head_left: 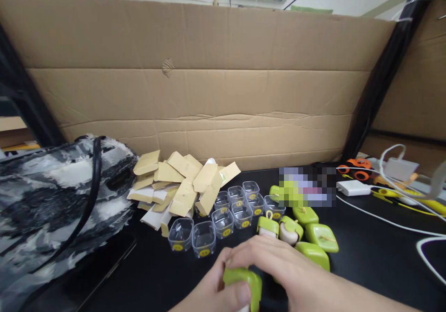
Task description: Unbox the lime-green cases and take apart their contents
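Note:
A green rounded cap piece [245,280] sits between both hands at the bottom centre. My left hand [212,293] grips it from the left with the thumb across its front. My right hand [278,265] lies over its top with fingers curled around it. Just behind the hands lie several more green caps [315,235], one showing a beige roller [288,233]. Several clear plastic cups [223,221] with yellow stickers stand in rows to the left of them.
A heap of small tan cardboard boxes [177,182] lies behind the cups. A black-and-white patterned bag [52,200] fills the left. White cables and a white adapter [353,187] lie at right, beside orange-handled scissors [358,167]. A cardboard wall [209,84] closes the back.

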Demonstrator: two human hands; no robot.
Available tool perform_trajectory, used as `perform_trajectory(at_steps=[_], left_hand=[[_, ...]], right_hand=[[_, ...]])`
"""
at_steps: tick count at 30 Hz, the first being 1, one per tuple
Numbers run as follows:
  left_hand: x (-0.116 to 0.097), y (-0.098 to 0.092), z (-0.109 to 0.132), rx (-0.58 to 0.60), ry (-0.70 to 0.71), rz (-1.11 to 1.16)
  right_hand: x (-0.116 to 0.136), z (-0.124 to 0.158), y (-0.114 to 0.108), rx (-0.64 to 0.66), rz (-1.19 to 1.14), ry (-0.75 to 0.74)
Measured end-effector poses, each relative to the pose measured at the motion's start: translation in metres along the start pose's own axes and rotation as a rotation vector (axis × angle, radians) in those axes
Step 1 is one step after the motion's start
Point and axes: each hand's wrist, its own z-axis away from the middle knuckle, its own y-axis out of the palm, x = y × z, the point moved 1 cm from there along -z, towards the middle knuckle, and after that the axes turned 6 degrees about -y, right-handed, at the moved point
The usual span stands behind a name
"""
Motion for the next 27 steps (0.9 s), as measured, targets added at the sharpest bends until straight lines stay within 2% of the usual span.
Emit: perform_trajectory(at_steps=[3, 6, 9, 11, 14, 18, 21, 27], left_hand=[[0.008, -0.006, -0.01, 0.076, 0.051, -0.009], [0.02, -0.012, -0.021, 0.048, 0.081, -0.08], [0.031, -0.016, -0.025, -0.01, 0.063, -0.096], [0.033, -0.017, -0.023, -0.053, 0.05, -0.085], [0.03, -0.015, -0.017, -0.113, 0.016, -0.072], [0.023, -0.012, -0.012, -0.141, -0.077, -0.022], [0.017, -0.009, -0.012, -0.121, -0.119, 0.02], [0.0, -0.002, -0.004, -0.031, -0.145, 0.077]], right_hand=[[0.002, 0.001, -0.002, 0.005, -0.003, 0.014], [-0.002, 0.002, 0.002, 0.014, 0.024, 0.015], [-0.017, 0.003, 0.015, 0.041, 0.068, -0.109], [-0.028, 0.003, 0.025, 0.003, 0.104, -0.2], [-0.032, 0.004, 0.03, -0.061, 0.165, -0.248], [-0.018, 0.004, 0.022, 0.001, 0.221, -0.234], [-0.013, 0.001, 0.019, 0.007, 0.273, -0.235], [-0.018, -0.002, 0.026, 0.047, 0.371, -0.216]])
